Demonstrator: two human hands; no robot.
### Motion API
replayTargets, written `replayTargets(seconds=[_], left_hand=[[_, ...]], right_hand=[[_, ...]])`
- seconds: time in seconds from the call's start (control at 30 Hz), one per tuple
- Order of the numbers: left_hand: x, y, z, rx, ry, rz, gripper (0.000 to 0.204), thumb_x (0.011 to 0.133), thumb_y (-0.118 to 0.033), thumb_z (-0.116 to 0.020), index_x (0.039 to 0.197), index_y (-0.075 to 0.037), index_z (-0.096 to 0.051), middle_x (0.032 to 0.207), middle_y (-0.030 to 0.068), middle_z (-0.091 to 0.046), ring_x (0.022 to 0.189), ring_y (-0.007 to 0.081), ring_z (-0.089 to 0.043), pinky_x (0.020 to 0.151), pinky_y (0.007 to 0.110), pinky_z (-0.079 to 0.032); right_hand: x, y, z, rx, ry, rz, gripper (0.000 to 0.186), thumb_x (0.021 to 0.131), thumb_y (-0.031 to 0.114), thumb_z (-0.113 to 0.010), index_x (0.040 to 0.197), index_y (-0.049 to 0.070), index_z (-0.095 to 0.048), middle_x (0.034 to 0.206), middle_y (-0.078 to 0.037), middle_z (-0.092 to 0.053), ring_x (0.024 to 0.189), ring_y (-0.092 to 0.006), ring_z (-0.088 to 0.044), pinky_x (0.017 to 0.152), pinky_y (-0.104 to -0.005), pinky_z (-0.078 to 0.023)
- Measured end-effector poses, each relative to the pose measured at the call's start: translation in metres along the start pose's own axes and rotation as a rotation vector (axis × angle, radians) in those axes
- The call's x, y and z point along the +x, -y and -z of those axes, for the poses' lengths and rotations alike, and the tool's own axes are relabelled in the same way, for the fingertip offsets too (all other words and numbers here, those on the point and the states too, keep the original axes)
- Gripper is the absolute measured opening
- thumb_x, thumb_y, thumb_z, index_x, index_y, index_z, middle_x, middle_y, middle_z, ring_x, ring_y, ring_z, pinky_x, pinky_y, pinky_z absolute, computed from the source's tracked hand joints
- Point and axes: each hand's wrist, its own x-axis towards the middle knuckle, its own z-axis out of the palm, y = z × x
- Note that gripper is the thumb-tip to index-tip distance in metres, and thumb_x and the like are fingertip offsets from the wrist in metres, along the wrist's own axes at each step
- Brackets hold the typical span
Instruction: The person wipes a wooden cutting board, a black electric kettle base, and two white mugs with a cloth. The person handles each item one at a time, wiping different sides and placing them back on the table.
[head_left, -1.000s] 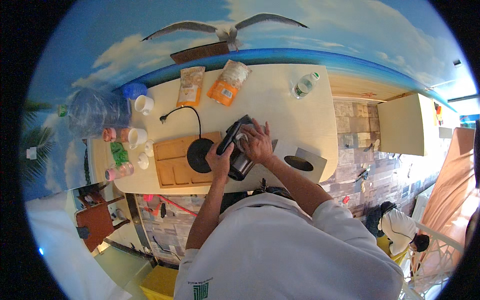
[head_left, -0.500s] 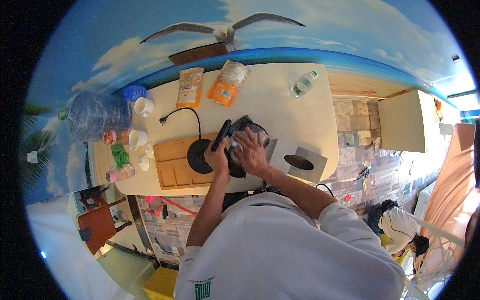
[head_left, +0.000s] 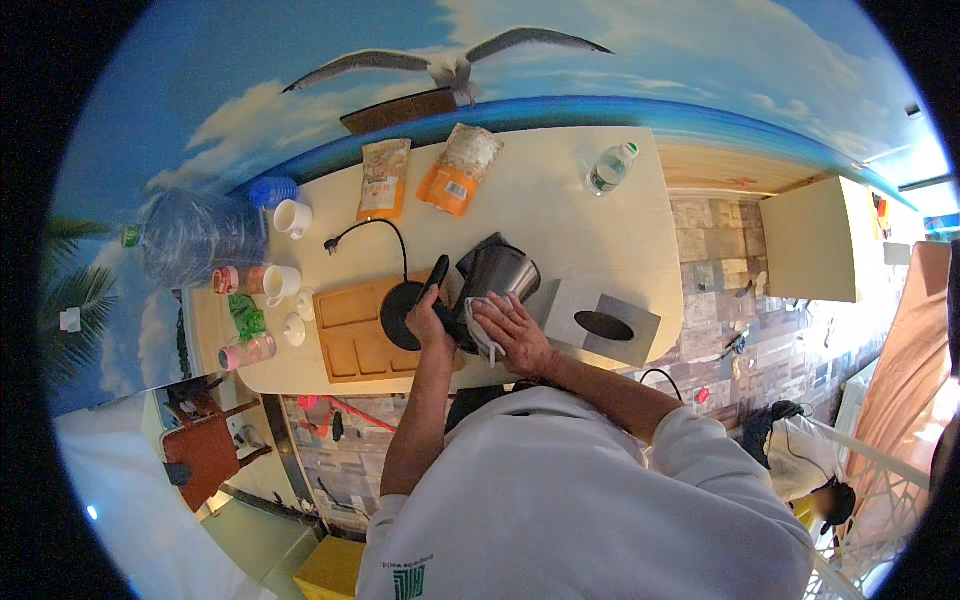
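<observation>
My left hand point(head_left: 430, 322) is closed around the black handle of an electric kettle point(head_left: 506, 272), which lies tilted with its shiny steel body toward the far right. A crumpled white cloth or tissue point(head_left: 481, 327) is under my right hand point(head_left: 516, 338), whose fingers press it against the near side of the kettle. The kettle's round black power base point(head_left: 399, 318) rests on a wooden compartment tray point(head_left: 350, 345) just left of my left hand. From the base a black cord with a plug point(head_left: 333, 244) runs out onto the table.
Right of my hands stands a grey tissue box point(head_left: 625, 343). White mugs point(head_left: 281, 285), a pink-lidded bottle point(head_left: 250, 350) and a big wrapped water jug point(head_left: 200, 240) line the left. Orange pouches point(head_left: 461, 170) and a clear bottle point(head_left: 610, 170) stand farther back. Another person point(head_left: 800, 455) is at lower right.
My right hand with the white cloth has slid from the kettle's far end toward me, uncovering its steel body. My left hand keeps its grip on the handle.
</observation>
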Motion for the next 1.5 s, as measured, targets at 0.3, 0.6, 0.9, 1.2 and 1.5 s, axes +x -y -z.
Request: replayTargets(seconds=[0.3, 0.6, 0.9, 1.2, 1.5], left_hand=[[-0.002, 0.028, 0.012, -0.333, 0.32, 0.173, 0.036, 0.096, -0.02, -0.066, 0.127, -0.002, -0.063, 0.119, 0.0109, -0.068, 0.106, 0.0279, -0.067, 0.093, 0.044, -0.054], [-0.012, 0.009, -0.009, -0.344, 0.345, 0.471, 0.041, 0.105, -0.033, -0.047, 0.135, -0.01, -0.061, 0.134, 0.0098, -0.063, 0.122, 0.0295, -0.061, 0.103, 0.048, -0.05], [0.003, 0.018, 0.03, -0.187, 0.226, 0.675, 0.048, 0.096, -0.048, -0.06, 0.133, -0.018, -0.061, 0.137, 0.0125, -0.061, 0.124, 0.0353, -0.057, 0.101, 0.066, -0.037], [0.021, 0.034, 0.061, -0.16, 0.119, 0.83, 0.062, 0.095, -0.062, -0.055, 0.137, -0.016, -0.058, 0.137, 0.015, -0.061, 0.127, 0.0422, -0.053, 0.104, 0.075, -0.031], [0.033, 0.088, 0.099, -0.232, 0.258, 0.749, 0.06, 0.097, -0.049, -0.061, 0.142, -0.01, -0.052, 0.139, 0.0186, -0.057, 0.126, 0.0397, -0.054, 0.104, 0.064, -0.04]], right_hand=[[0.048, 0.008, 0.006, 0.031, -0.027, -0.245, 0.057, 0.096, 0.031, -0.055, 0.147, 0.007, -0.048, 0.157, -0.01, -0.043, 0.151, -0.0377, -0.028, 0.124, -0.0593, -0.012], [0.054, -0.011, 0.002, 0.103, -0.082, -0.285, 0.047, 0.099, 0.023, -0.055, 0.144, 0.01, -0.052, 0.151, -0.009, -0.05, 0.149, -0.0365, -0.032, 0.122, -0.06, -0.013], [0.059, -0.043, -0.003, -0.126, -0.09, -0.269, 0.047, 0.096, 0.023, -0.063, 0.141, 0.013, -0.057, 0.155, -0.005, -0.047, 0.152, -0.0369, -0.028, 0.121, -0.0626, -0.015], [0.073, -0.06, -0.013, 0.109, -0.239, -0.548, 0.031, 0.099, 0.023, -0.06, 0.126, 0.008, -0.063, 0.13, -0.015, -0.063, 0.123, -0.0389, -0.057, 0.094, -0.0579, -0.045], [0.051, -0.04, -0.004, 0.505, -0.059, -0.773, 0.039, 0.097, 0.036, -0.064, 0.116, 0.003, -0.066, 0.095, -0.019, -0.071, 0.086, -0.0418, -0.068, 0.075, -0.0479, -0.053]])
